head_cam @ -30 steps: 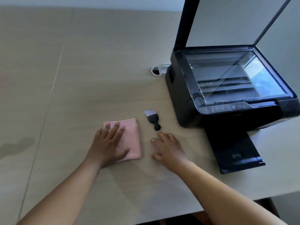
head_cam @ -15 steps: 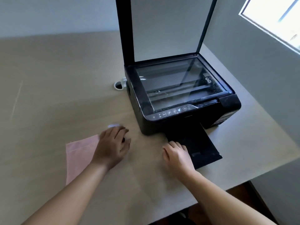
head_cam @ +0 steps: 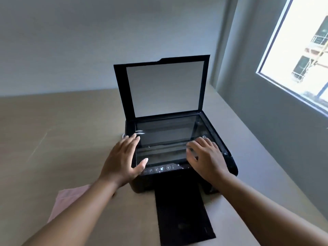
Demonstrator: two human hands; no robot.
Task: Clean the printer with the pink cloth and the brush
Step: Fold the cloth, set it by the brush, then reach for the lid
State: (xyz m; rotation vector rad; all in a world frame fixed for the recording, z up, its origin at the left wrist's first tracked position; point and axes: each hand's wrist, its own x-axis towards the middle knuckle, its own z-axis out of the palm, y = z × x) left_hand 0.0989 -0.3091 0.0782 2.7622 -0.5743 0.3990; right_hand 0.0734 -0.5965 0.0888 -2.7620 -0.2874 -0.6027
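Resting empty with fingers spread on the black flatbed printer [head_cam: 168, 137], the left hand [head_cam: 122, 160] and right hand [head_cam: 206, 158] hold neither tool. The folded pink cloth [head_cam: 71, 199] lies on the tabletop [head_cam: 53, 139] behind the left hand. The brush is unseen, so wiping and brushing both look still to be done.

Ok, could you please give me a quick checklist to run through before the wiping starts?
1. The scanner lid is up: ok, it stands upright.
2. The scanner glass is exposed: ok.
3. Hands free: ok; the left hand and right hand rest on the printer, holding nothing.
4. The pink cloth is picked up: not ok; it lies on the table left of the printer, partly behind the left forearm.
5. The brush is located: cannot tell; it is not in view.
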